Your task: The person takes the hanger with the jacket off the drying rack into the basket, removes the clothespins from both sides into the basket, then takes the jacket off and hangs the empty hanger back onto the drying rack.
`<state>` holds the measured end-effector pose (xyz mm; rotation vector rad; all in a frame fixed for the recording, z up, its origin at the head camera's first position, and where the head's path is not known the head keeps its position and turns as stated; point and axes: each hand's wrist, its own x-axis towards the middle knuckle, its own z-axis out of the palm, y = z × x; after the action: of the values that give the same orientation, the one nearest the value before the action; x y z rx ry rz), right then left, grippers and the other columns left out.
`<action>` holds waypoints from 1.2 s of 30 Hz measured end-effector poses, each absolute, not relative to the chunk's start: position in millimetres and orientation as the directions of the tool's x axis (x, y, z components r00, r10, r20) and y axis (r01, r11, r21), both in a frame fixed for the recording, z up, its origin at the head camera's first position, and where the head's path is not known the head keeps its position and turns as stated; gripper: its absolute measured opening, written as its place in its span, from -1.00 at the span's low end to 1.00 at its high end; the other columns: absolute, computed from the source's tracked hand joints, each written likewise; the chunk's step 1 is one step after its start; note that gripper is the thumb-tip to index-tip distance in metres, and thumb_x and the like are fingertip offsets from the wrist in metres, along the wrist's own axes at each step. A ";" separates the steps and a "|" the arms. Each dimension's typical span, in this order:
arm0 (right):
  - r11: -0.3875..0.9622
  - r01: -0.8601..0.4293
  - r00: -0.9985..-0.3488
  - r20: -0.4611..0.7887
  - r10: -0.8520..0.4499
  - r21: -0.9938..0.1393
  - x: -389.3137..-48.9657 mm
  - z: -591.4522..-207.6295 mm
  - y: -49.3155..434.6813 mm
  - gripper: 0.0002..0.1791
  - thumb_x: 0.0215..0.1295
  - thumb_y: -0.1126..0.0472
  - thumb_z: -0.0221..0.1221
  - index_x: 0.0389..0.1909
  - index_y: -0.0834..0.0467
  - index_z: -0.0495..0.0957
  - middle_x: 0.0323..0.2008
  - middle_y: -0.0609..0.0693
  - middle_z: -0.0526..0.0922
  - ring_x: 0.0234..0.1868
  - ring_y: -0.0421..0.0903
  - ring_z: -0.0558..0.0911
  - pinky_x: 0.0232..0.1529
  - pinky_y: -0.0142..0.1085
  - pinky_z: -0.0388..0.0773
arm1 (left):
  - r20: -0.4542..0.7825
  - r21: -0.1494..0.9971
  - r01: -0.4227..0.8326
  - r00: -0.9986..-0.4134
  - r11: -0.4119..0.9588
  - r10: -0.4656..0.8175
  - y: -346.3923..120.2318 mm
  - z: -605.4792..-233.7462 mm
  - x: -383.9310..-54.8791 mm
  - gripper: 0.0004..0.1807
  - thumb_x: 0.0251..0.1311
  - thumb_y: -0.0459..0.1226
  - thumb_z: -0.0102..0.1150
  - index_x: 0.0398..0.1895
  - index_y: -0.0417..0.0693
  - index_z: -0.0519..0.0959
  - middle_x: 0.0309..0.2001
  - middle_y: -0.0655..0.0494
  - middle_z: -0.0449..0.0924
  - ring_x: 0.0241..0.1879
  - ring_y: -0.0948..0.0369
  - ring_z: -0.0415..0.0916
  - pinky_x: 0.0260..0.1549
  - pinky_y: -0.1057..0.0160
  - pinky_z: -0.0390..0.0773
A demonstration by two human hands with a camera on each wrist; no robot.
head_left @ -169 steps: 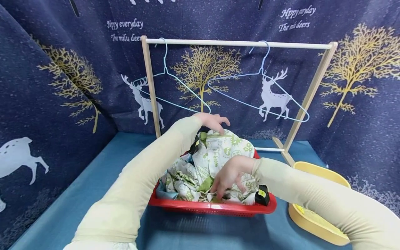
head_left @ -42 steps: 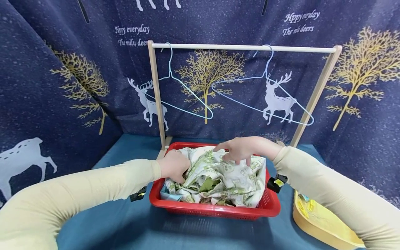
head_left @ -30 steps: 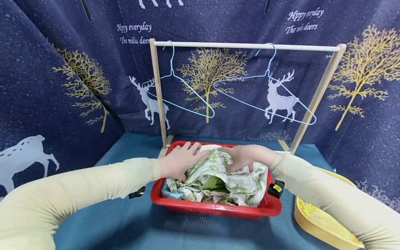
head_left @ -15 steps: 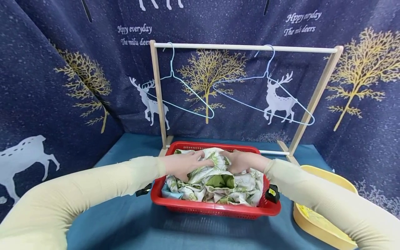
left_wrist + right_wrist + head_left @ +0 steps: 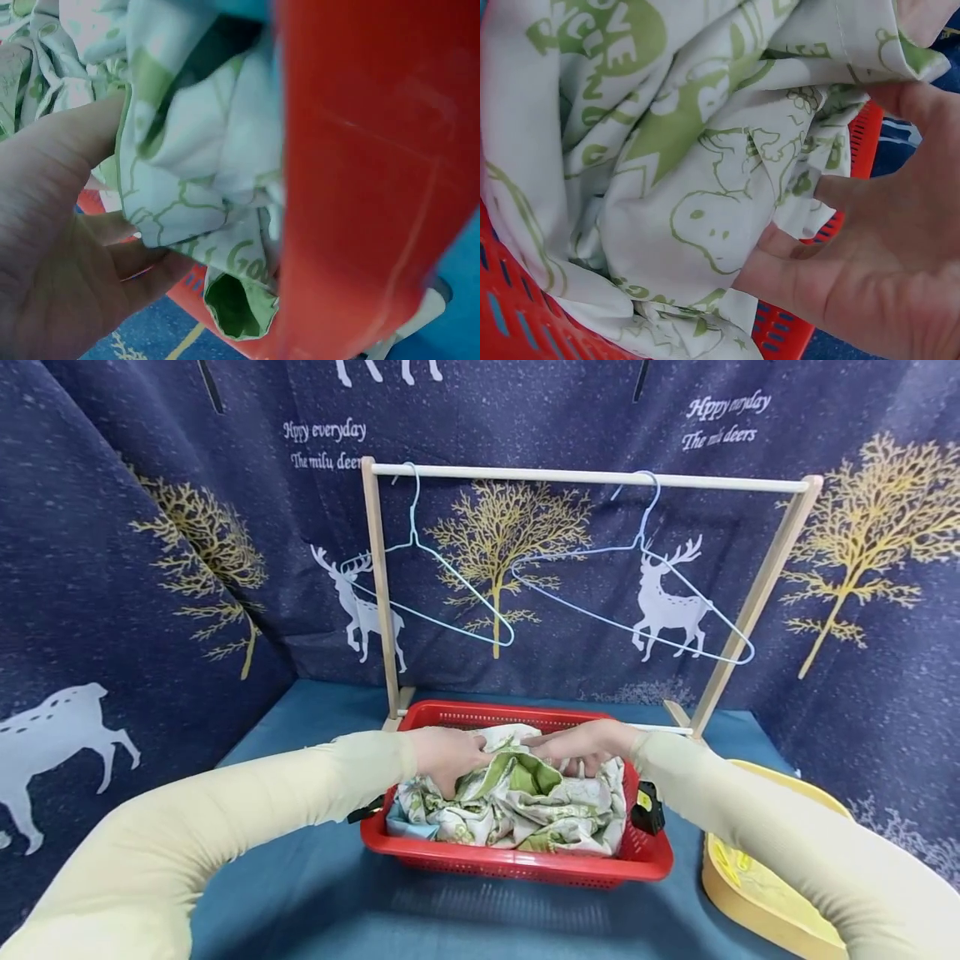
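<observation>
Several crumpled white clothes with green print fill a red basket (image 5: 517, 858). Topmost is a white garment (image 5: 525, 806) with a green inner side, raised in a fold between the hands. The left hand (image 5: 447, 757) grips its left part; in the left wrist view the cloth passes between thumb and fingers, above a tube-like green-lined opening (image 5: 240, 307). On the other side the right hand (image 5: 581, 745) holds the same garment, thumb at its upper edge and fingers (image 5: 795, 277) tucked behind the cloth. Some fingertips are hidden by fabric. Light blue cloth (image 5: 411, 827) shows at the basket's left.
Behind the basket stands a wooden rack (image 5: 378, 585) with a white bar (image 5: 525, 477). Two hangers, a pale blue one (image 5: 450, 625) and a bluish one (image 5: 600, 612), hang from it. A yellow tray (image 5: 757, 906) with yellow clips (image 5: 725, 862) is at the right.
Earlier the hands lay apart over the pile, with one garment raised at the back. Now both have come together on the top garment, and its green inner side has turned up between them.
</observation>
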<state>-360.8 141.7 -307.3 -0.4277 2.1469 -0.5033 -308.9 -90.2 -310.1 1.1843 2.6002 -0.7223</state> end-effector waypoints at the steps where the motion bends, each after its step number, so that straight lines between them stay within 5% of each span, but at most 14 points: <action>1: 0.864 -0.128 -0.564 -0.681 -0.467 -0.486 -360.5 -307.1 140.4 -0.24 0.45 -0.26 -0.10 0.56 -0.32 -0.18 -0.43 -0.07 0.28 -0.61 -0.17 0.00 -0.58 -0.31 0.02 | -0.381 -0.355 0.754 -0.656 0.553 0.651 -89.2 -308.7 -309.5 -0.30 0.09 -0.07 0.40 0.32 0.11 0.37 0.12 0.02 0.48 -0.13 0.16 0.57 -0.09 0.21 0.60; 3: 0.874 -0.155 -0.569 -0.681 -0.460 -0.461 -358.9 -306.3 137.9 -0.20 0.42 -0.27 -0.05 0.57 -0.29 -0.18 -0.21 -0.04 0.50 -0.52 -0.17 0.34 -0.48 -0.28 0.33 | -0.420 -0.335 0.769 -0.640 0.545 0.644 -87.7 -305.7 -312.4 -0.33 0.09 -0.08 0.39 0.29 0.07 0.39 0.10 0.01 0.50 -0.06 0.12 0.58 -0.04 0.20 0.58; 5: 0.877 -0.206 -0.583 -0.666 -0.466 -0.433 -360.2 -309.3 137.7 -0.10 0.33 -0.33 0.03 0.57 -0.28 -0.18 0.28 0.05 0.44 -0.06 -0.01 0.62 -0.16 -0.07 0.57 | -0.464 -0.276 0.770 -0.631 0.576 0.622 -86.1 -301.6 -316.2 -0.26 0.13 -0.11 0.37 0.39 0.06 0.33 0.21 -0.02 0.47 0.11 0.10 0.54 0.06 0.18 0.55; 6: 0.881 -0.215 -0.592 -0.661 -0.461 -0.422 -358.7 -309.5 135.8 -0.07 0.31 -0.34 0.06 0.57 -0.26 -0.18 0.37 0.08 0.38 0.23 0.10 0.54 0.03 0.07 0.55 | -0.485 -0.239 0.766 -0.626 0.597 0.611 -85.7 -299.2 -318.3 -0.22 0.15 -0.13 0.36 0.45 0.07 0.27 0.29 -0.03 0.44 0.20 0.09 0.50 0.10 0.17 0.52; 8: 0.889 -0.257 -0.617 -0.645 -0.452 -0.379 -348.6 -304.0 129.1 -0.08 0.36 -0.27 0.04 0.59 -0.17 -0.21 0.61 0.07 -0.17 0.54 0.26 0.11 0.26 0.28 0.34 | -0.525 -0.150 0.751 -0.612 0.643 0.592 -85.8 -295.0 -324.1 -0.15 0.21 -0.15 0.30 0.54 0.15 0.13 0.42 -0.01 0.33 0.35 0.12 0.38 0.13 0.19 0.46; 13: 0.909 -0.351 -0.674 -0.613 -0.413 -0.227 -358.1 -323.4 116.3 -0.05 0.33 -0.12 0.09 0.59 -0.14 -0.23 0.60 0.15 -0.12 0.33 0.10 0.40 -0.19 -0.01 0.56 | -0.621 0.109 0.633 -0.559 0.766 0.550 -84.9 -284.9 -336.6 -0.42 0.40 -0.10 -0.06 0.47 0.37 0.20 0.48 0.15 0.22 0.05 0.18 0.48 -0.17 0.18 0.46; 15: 0.910 -0.387 -0.704 -0.590 -0.396 -0.149 -363.3 -331.7 112.6 -0.06 0.31 -0.06 0.07 0.59 -0.12 -0.24 0.59 0.21 -0.11 0.01 -0.02 0.54 -0.42 -0.13 0.45 | -0.650 0.186 0.564 -0.543 0.804 0.531 -82.5 -281.3 -339.3 -0.53 0.41 -0.03 -0.15 0.38 0.39 0.29 0.44 0.14 0.23 -0.13 0.17 0.48 -0.31 0.17 0.50; 17: 0.916 -0.386 -0.729 -0.573 -0.374 -0.108 -358.9 -329.9 107.4 -0.08 0.31 0.02 0.04 0.60 -0.10 -0.23 0.58 0.25 -0.11 -0.30 -0.06 0.46 -0.52 -0.18 0.34 | -0.666 0.217 0.519 -0.540 0.827 0.514 -79.9 -279.4 -340.2 -0.57 0.40 0.06 -0.15 0.30 0.39 0.32 0.43 0.14 0.22 -0.15 0.20 0.50 -0.41 0.18 0.53; 21: 0.910 -0.402 -0.736 -0.554 -0.390 -0.106 -343.2 -314.3 100.5 -0.12 0.33 0.15 0.01 0.59 -0.01 -0.19 0.58 0.22 -0.11 0.08 0.09 0.51 -0.36 -0.16 0.34 | -0.648 0.188 0.543 -0.558 0.818 0.519 -74.9 -281.0 -336.5 -0.49 0.29 0.20 0.03 0.25 0.35 0.32 0.42 0.09 0.23 -0.16 0.21 0.52 -0.49 0.19 0.54; 24: 0.896 -0.428 -0.726 -0.547 -0.417 -0.114 -335.6 -305.5 99.0 -0.15 0.34 0.21 -0.02 0.59 0.03 -0.18 0.59 0.16 -0.10 0.58 0.22 -0.06 0.04 -0.07 0.36 | -0.606 0.145 0.568 -0.596 0.810 0.526 -72.3 -285.6 -332.1 -0.42 0.22 0.24 0.12 0.24 0.30 0.31 0.39 0.05 0.29 -0.13 0.18 0.54 -0.48 0.15 0.56; 29: 0.884 -0.452 -0.709 -0.554 -0.436 -0.117 -334.7 -304.5 100.0 -0.14 0.34 0.21 -0.02 0.59 0.03 -0.19 0.60 0.09 -0.11 0.61 0.22 -0.19 0.49 0.10 0.04 | -0.545 0.073 0.608 -0.640 0.790 0.543 -66.9 -294.5 -324.6 -0.36 0.22 0.23 0.14 0.25 0.18 0.30 0.36 0.03 0.39 0.19 0.13 0.49 -0.02 0.11 0.56; 32: 0.888 -0.438 -0.697 -0.572 -0.433 -0.139 -337.9 -307.5 101.7 -0.13 0.35 0.20 0.00 0.60 0.00 -0.20 0.61 0.07 -0.14 0.61 0.20 -0.21 0.53 0.15 -0.06 | -0.531 0.037 0.632 -0.644 0.774 0.551 -63.1 -299.2 -322.2 -0.34 0.23 0.23 0.13 0.27 0.14 0.27 0.37 0.05 0.40 0.31 0.14 0.42 0.22 0.14 0.43; 36: 0.889 -0.434 -0.682 -0.591 -0.432 -0.149 -342.6 -311.0 103.7 -0.12 0.36 0.21 0.01 0.60 -0.04 -0.22 0.61 0.08 -0.18 0.62 0.18 -0.23 0.51 0.13 0.01 | -0.536 0.030 0.625 -0.649 0.780 0.540 -59.4 -302.3 -322.1 -0.33 0.23 0.23 0.13 0.27 0.14 0.25 0.39 0.11 0.37 0.31 0.14 0.42 0.22 0.12 0.43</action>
<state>-342.6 103.7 -311.0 -0.6197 2.4082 0.0040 -322.1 -59.4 -302.3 0.8687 2.4401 -0.2130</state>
